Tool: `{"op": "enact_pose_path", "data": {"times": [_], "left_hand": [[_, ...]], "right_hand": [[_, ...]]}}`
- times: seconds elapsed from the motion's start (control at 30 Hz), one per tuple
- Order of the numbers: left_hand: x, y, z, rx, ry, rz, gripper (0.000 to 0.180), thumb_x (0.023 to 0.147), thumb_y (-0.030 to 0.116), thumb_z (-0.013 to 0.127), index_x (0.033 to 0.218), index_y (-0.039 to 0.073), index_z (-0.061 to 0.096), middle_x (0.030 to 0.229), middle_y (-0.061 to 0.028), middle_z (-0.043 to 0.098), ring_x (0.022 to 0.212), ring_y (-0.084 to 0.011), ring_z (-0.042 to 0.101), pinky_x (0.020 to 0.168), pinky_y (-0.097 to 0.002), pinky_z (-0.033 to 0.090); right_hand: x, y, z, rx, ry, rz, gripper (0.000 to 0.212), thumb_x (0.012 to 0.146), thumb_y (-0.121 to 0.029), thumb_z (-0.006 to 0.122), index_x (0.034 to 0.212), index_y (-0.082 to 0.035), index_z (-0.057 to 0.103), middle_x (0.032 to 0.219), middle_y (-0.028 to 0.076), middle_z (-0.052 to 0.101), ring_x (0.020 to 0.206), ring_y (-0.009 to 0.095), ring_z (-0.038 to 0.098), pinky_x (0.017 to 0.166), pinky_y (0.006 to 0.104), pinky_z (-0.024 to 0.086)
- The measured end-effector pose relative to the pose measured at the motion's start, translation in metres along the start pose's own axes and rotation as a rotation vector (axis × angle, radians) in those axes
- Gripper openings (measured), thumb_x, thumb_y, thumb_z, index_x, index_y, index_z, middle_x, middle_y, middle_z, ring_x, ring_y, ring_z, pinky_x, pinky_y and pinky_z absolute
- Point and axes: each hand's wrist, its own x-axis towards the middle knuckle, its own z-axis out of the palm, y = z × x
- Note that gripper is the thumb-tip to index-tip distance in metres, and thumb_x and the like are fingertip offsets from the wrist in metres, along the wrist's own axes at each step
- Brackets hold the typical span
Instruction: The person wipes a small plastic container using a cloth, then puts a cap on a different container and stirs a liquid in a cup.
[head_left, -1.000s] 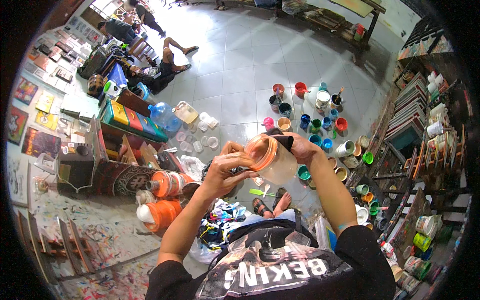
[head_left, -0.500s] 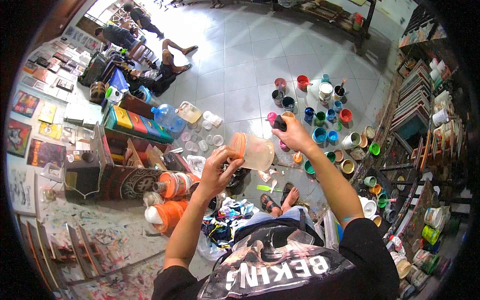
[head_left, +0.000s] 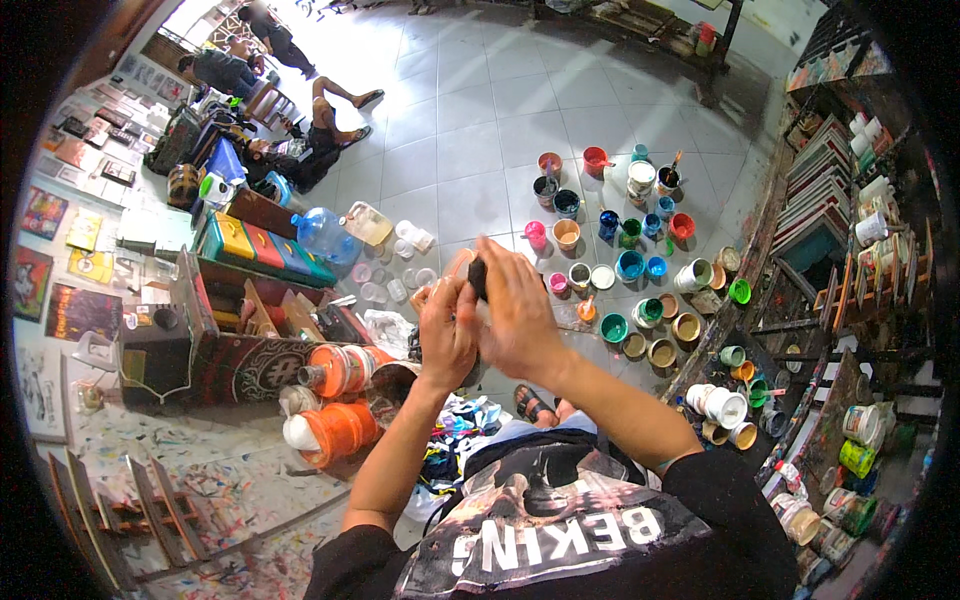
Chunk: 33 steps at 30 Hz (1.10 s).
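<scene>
My left hand (head_left: 447, 328) is closed on a translucent plastic tub, whose pale orange edge (head_left: 462, 264) peeks out above the fingers. Most of the tub is hidden behind both hands. My right hand (head_left: 522, 312) is up against the left one, with a small black wad (head_left: 478, 279) gripped at its thumb side. The wad touches or nearly touches the tub; whether it is cloth or sponge I cannot tell. Beyond the hands, several clear plastic cups (head_left: 374, 292) stand on the floor.
Several open paint pots, among them a blue one (head_left: 630, 265), cover the tiles at right. A big water bottle (head_left: 326, 236) lies left, near orange tubs (head_left: 338, 434). Shelves with frames (head_left: 815, 200) line the right. A person's legs (head_left: 335, 110) stretch out at far left.
My right hand has come left and down, bringing the black wad to the tub. My left hand has turned and the tub with it, so the tub is now mostly hidden.
</scene>
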Motion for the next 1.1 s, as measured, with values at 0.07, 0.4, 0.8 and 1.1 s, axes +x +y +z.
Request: {"op": "enact_pose_path", "data": {"times": [0.07, 0.4, 0.8, 1.1], "left_hand": [[-0.001, 0.002, 0.004, -0.025, 0.062, -0.099, 0.024, 0.104, 0.020, 0.049, 0.090, 0.002, 0.058, 0.078, -0.0109, 0.055, 0.073, -0.0238, 0.051, 0.083, -0.0357, 0.037], [-0.007, 0.002, 0.005, -0.096, -0.005, -0.127, 0.025, 0.104, 0.018, 0.049, 0.084, 0.003, 0.054, 0.071, -0.0036, 0.045, 0.071, -0.0180, 0.046, 0.074, -0.0340, 0.034], [-0.017, -0.011, -0.003, -0.532, -0.040, -0.284, 0.026, 0.105, 0.024, 0.052, 0.097, 0.000, 0.061, 0.086, -0.0070, 0.055, 0.081, -0.0212, 0.046, 0.090, -0.0339, 0.036], [-0.015, -0.033, 0.025, 0.135, 0.255, 0.200, 0.008, 0.095, 0.013, 0.061, 0.093, 0.006, 0.057, 0.090, -0.0076, 0.058, 0.088, -0.0255, 0.054, 0.092, -0.0395, 0.030]], "right_hand": [[-0.013, -0.002, 0.004, -0.073, 0.016, -0.110, 0.100, 0.094, -0.072, 0.031, 0.146, 0.013, 0.031, 0.149, 0.029, 0.036, 0.139, 0.043, 0.035, 0.115, 0.0522, 0.026], [-0.008, 0.021, -0.003, 0.163, 0.043, -0.068, 0.093, 0.094, -0.075, 0.026, 0.141, 0.002, 0.046, 0.147, 0.023, 0.045, 0.137, 0.042, 0.041, 0.114, 0.0495, 0.030], [0.001, 0.092, 0.019, 2.292, -0.721, 0.803, 0.095, 0.093, -0.078, 0.028, 0.144, 0.001, 0.045, 0.140, 0.022, 0.054, 0.128, 0.035, 0.055, 0.111, 0.0478, 0.041], [-0.008, 0.014, 0.041, 2.222, 0.206, 0.821, 0.093, 0.095, -0.077, 0.023, 0.151, -0.003, 0.034, 0.151, 0.017, 0.042, 0.138, 0.032, 0.041, 0.117, 0.0444, 0.030]]}}
